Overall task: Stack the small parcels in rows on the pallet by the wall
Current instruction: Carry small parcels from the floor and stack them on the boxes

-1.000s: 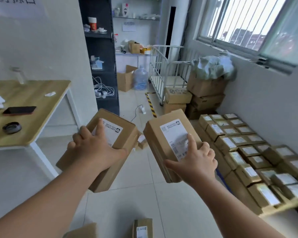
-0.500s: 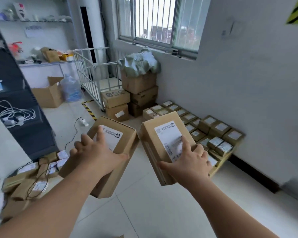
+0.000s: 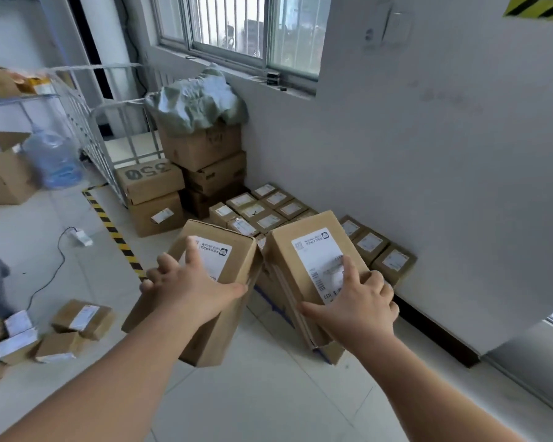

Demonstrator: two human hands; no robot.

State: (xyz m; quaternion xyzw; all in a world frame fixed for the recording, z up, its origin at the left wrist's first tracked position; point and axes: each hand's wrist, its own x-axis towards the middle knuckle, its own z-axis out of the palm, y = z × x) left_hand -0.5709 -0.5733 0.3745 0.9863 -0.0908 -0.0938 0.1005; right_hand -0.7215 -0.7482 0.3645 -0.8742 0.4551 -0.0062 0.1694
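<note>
Parcels already cover much of the pallet [image 3: 332, 352]: in the head view, rows of small labelled boxes [image 3: 268, 220] lie beyond both hands along the wall [image 3: 444, 186], some of them hidden behind what is being carried. The left hand [image 3: 192, 288] grips one parcel [image 3: 240, 266] from above, fingers spread over its label and thumb hooked round its right edge. The right hand [image 3: 361, 301] grips a second parcel [image 3: 284, 247] the same way, just right of the first, their far corners nearly touching. Both are held in the air above the pallet's near end, whose corner shows below the right hand. Well to the left of the left hand, loose parcels [image 3: 80, 319] lie on the floor. I judge the job partway done, with these two to set down and more to fetch.
</note>
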